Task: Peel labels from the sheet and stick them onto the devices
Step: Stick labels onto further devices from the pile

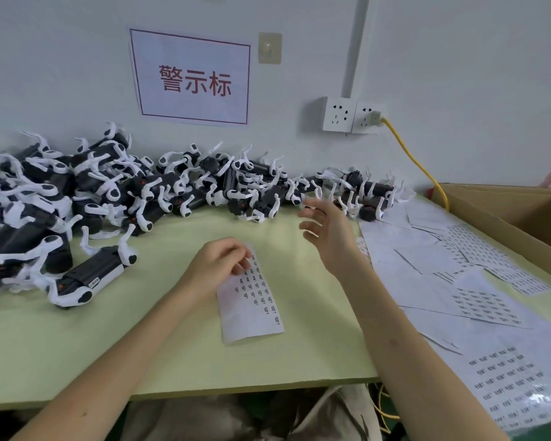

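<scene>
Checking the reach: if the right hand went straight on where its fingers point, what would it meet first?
Probably the pile of devices, its near edge just beyond the right hand; depth unclear.

Black-and-white plastic devices (pixel 109 192) pile far left on the pale green table (pixel 172 361); white paper label sheet (pixel 252 313) centre, loose sheets (pixel 442 259) right.

The left hand (pixel 218 265) curls its fingers over the top of the white paper label sheet (pixel 252 326), hiding whether they pinch a label; the sheet's tiny black print is unreadable. The heap of black-and-white plastic devices (pixel 86 186) runs off the left edge, and the brown cardboard box (pixel 506 202) is cut by the right edge.
</scene>
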